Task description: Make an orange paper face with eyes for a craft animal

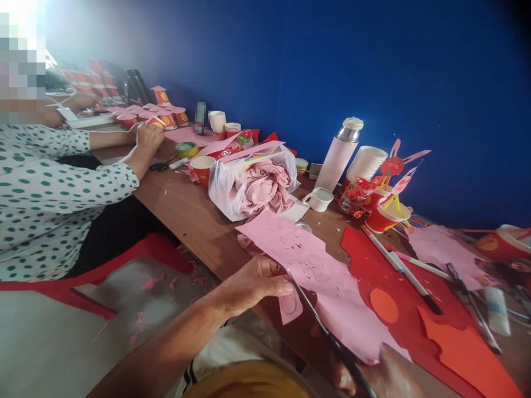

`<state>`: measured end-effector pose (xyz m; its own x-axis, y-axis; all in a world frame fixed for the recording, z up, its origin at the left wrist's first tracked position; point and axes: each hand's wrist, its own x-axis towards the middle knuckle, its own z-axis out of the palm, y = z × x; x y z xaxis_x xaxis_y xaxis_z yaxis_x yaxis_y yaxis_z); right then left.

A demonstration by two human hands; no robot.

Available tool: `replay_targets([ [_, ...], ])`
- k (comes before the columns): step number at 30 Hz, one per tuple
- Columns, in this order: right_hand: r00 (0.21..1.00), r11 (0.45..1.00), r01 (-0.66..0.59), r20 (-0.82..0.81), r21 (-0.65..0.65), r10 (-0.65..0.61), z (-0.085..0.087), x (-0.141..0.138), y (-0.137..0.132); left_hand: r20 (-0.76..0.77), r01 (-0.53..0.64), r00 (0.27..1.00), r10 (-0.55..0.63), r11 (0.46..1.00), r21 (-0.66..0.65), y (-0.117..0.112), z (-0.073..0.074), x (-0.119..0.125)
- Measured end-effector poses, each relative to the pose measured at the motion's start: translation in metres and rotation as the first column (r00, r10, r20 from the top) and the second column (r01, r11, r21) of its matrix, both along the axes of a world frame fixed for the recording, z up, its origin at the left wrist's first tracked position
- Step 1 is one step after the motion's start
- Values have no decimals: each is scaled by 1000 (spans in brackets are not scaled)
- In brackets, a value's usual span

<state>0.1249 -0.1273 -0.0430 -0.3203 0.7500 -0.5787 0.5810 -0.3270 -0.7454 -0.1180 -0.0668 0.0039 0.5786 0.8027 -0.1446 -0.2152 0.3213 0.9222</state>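
Note:
My left hand (263,282) pinches a large sheet of pink paper (290,243) near its edge, thumb on top. Pencil or pen marks and drawn outlines cover part of the sheet. A small pink piece with a drawn oval (291,307) hangs below my left thumb. My right hand (385,373), blurred at the bottom edge, is closed around the handles of the scissors (315,315). Their blades lie along the paper, with the tips close to my left thumb. Red paper (352,249) lies on the table beyond, with an orange oval (384,305) on it.
A plastic bag of pink cloth (265,185), a white cup (319,199) and a pink flask (338,155) stand behind the paper. Markers (415,282) and paper cups (385,215) are to the right. At left, a person in a dotted sleeve (74,193) handles decorated cups.

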Motion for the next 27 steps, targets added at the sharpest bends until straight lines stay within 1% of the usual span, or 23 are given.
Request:
replay_targets([
  [3,994,989,42,-96,-139,-55,-7,2,-1,-14,-15,1000,15,1000,-13,0,1,-1],
  [6,979,979,47,-184,-200,-84,-7,-4,0,-16,-20,1000,20,999,-33,0,2,-2],
  [9,944,982,52,-310,-183,-108,0,-13,4,-49,16,999,-18,999,-39,1,1,-2],
  [12,919,986,29,-383,-162,-90,8,-20,8,-74,61,995,-61,998,8,2,-1,-5],
  [13,912,990,8,-405,-142,-65,9,-21,8,-83,70,994,-68,997,23,2,-2,-8],
  [15,899,998,-35,-439,-56,7,11,-22,9,-119,64,991,-59,997,39,2,-5,-14],
  [18,895,991,-111,-426,71,131,12,-22,9,-184,19,983,-7,998,62,-1,-9,-25],
  [20,888,979,-185,-412,85,203,14,-23,10,-209,11,978,9,995,97,-2,-10,-29],
  [22,872,969,-231,-424,88,246,16,-23,12,-222,25,975,8,989,144,-3,-9,-28],
  [24,863,971,-222,-446,88,237,19,-21,13,-254,33,967,19,980,198,-3,-8,-24],
  [25,863,977,-195,-458,89,214,20,-19,14,-295,25,954,47,972,234,-2,-8,-22],
  [26,864,984,-158,-469,87,181,21,-17,15,-351,2,931,101,959,282,0,-9,-21],
  [27,864,992,-102,-487,80,129,22,-14,15,-414,-33,892,183,938,344,4,-10,-20],
])
